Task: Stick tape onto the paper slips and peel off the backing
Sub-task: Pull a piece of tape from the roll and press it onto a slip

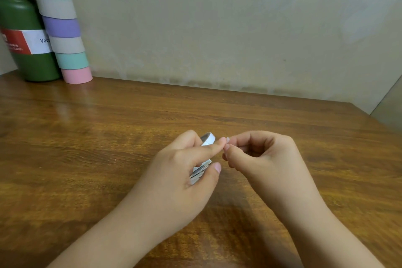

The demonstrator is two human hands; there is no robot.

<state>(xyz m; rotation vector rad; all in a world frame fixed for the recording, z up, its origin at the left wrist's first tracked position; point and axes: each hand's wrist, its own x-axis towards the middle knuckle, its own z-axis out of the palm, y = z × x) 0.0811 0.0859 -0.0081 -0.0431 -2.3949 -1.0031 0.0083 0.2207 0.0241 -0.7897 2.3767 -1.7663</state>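
Note:
My left hand (189, 165) holds a small white roll of tape (207, 139) above the wooden table (87, 137). Between its thumb and fingers it also pinches a thin stack of paper slips (200, 171), mostly hidden by the palm. My right hand (256, 154) is curled just to the right, with thumb and forefinger pinched together at the tip of my left forefinger. Whatever sits in that pinch is too small to make out. The two hands touch at the fingertips.
A green flask (26, 37) with a red and white label stands at the back left corner. Leaning against it is a tall tube (62, 28) striped purple, teal, grey and pink. A plain wall (217, 28) runs behind the table.

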